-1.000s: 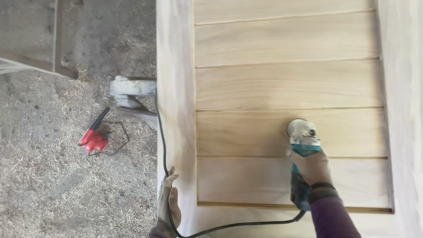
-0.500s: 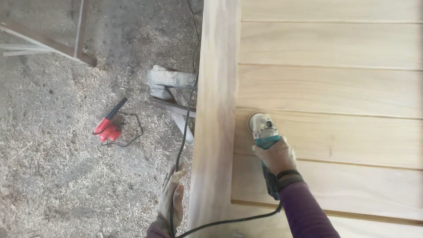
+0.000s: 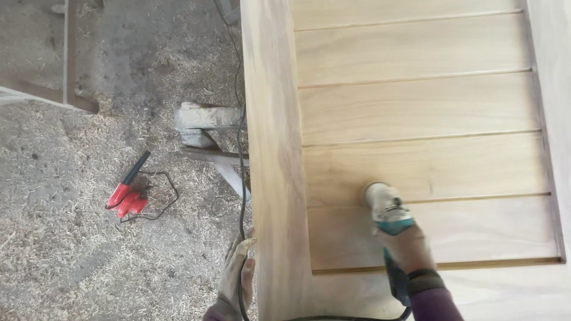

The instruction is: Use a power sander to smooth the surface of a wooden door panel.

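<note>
Far left on the shavings, a red tool (image 3: 126, 197) with black cord. Against the door's (image 3: 416, 107) left edge, left hand (image 3: 237, 277), gloved, fingers flat and open, cable (image 3: 241, 154) running alongside. Further right, right hand (image 3: 406, 248) clenched around the grinder (image 3: 388, 217), disc end on a slat near the bottom groove.

This was a woodworking shop. A large pale wooden door panel with horizontal slats (image 3: 416, 107) lay flat on a grey wooden trestle (image 3: 208, 128). The bare earthen floor (image 3: 71, 249) was strewn thickly with wood shavings and sawdust. A red power tool with a black cord (image 3: 128, 193) lay on the floor, and a teal-and-grey handheld electric sander (image 3: 389, 223) rested on the panel's slats.
</note>
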